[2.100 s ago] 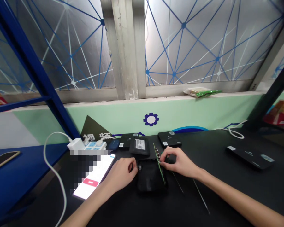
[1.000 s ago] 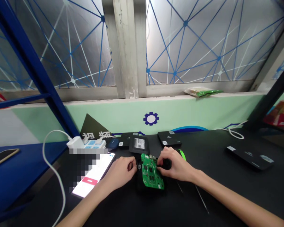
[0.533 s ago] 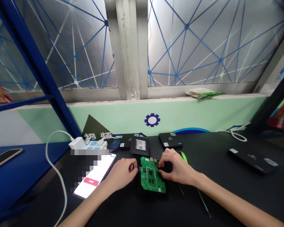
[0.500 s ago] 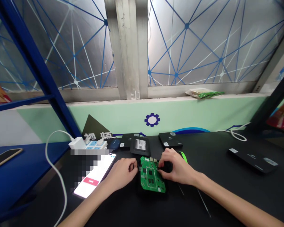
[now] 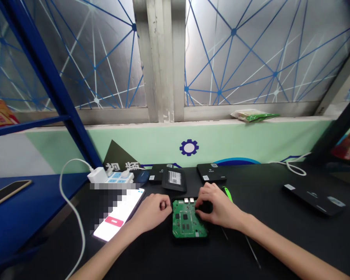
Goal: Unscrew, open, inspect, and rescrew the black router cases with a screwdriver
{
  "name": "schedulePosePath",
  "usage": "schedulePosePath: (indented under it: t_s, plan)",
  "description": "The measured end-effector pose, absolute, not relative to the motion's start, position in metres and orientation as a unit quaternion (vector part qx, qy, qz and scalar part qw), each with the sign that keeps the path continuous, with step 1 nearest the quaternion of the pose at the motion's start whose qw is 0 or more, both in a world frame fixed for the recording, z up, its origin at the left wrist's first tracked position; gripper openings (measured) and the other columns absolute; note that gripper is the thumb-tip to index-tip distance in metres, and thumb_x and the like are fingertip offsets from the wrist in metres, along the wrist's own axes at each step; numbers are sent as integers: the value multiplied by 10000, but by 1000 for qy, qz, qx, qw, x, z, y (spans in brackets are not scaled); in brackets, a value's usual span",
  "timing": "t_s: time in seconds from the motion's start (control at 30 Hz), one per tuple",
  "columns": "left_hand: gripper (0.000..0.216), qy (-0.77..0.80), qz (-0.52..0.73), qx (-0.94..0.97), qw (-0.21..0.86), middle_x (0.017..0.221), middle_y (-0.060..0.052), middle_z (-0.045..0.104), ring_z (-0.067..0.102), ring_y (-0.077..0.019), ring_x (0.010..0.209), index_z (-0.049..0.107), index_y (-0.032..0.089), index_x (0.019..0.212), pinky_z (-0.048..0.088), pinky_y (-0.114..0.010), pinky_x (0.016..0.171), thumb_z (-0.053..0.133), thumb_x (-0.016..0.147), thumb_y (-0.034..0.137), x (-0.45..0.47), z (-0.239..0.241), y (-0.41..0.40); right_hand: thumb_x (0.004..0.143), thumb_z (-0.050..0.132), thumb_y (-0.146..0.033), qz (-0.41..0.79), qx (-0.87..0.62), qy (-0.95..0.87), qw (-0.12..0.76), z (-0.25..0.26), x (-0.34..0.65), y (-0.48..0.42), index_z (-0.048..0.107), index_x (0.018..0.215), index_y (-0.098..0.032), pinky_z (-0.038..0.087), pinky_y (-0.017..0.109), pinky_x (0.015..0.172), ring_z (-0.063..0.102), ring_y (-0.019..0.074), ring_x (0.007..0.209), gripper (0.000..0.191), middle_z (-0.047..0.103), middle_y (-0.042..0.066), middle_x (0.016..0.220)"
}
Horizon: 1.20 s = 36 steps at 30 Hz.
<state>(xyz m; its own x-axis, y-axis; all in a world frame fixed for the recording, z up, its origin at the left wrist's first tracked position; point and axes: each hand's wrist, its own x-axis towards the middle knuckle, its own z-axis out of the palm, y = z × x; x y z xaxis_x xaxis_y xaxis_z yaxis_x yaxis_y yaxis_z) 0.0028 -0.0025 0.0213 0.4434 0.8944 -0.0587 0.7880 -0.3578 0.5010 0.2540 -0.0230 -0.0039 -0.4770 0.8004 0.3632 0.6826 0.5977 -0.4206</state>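
Note:
A green circuit board (image 5: 189,224) lies flat inside a shallow black case (image 5: 190,239) on the desk, its two silver ports along the far edge. At the case's left side rests my left hand (image 5: 154,210), fingers curled and pressed together on the rim. My right hand (image 5: 216,206) reaches over the right side, thumb and index finger pinching at the board's upper right edge. The exact contact points of both hands are partly hidden. Under my right hand lies a screwdriver with a green handle (image 5: 227,193); its thin metal shaft (image 5: 253,252) shows below the forearm.
A lit phone (image 5: 119,217) lies left of my left hand. Behind the board sit a loose black cover with a label (image 5: 174,179) and black boxes (image 5: 211,172). Another black box (image 5: 313,199) lies right. A power strip (image 5: 119,177) and white cable (image 5: 78,217) are at left.
The circuit board has gone from tilted and askew to lying level and square in the black case. Both hands stay at its sides, almost in the same place.

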Motion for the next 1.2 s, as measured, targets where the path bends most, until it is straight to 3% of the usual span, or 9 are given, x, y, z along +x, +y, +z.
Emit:
schedulePosePath:
  t_s: [0.53, 0.83, 1.2]
  plan:
    - [236, 523, 135, 812, 220, 561, 40, 512, 474, -136, 526, 534, 202, 660, 268, -243, 520, 461, 876, 263, 2, 17, -2, 832, 691, -189, 103, -423, -855, 283, -3, 257, -23, 691, 827, -224, 387, 376, 762, 538, 210, 827, 35, 670, 25, 845]
    - [274, 548, 188, 788, 206, 591, 41, 517, 484, -137, 547, 492, 208, 689, 277, -244, 515, 462, 923, 347, -2, 14, 1, 896, 606, -165, 90, -412, -850, 316, -5, 260, -23, 625, 785, -215, 415, 372, 759, 551, 205, 776, 123, 646, 31, 800]
    - [255, 524, 92, 844, 66, 611, 3, 546, 515, -164, 554, 442, 206, 654, 188, -281, 521, 467, 907, 230, -2, 6, -3, 907, 584, -186, 132, -414, -827, 358, 1, 266, -16, 640, 1009, -238, 503, 382, 844, 628, 225, 939, 127, 688, 59, 986]
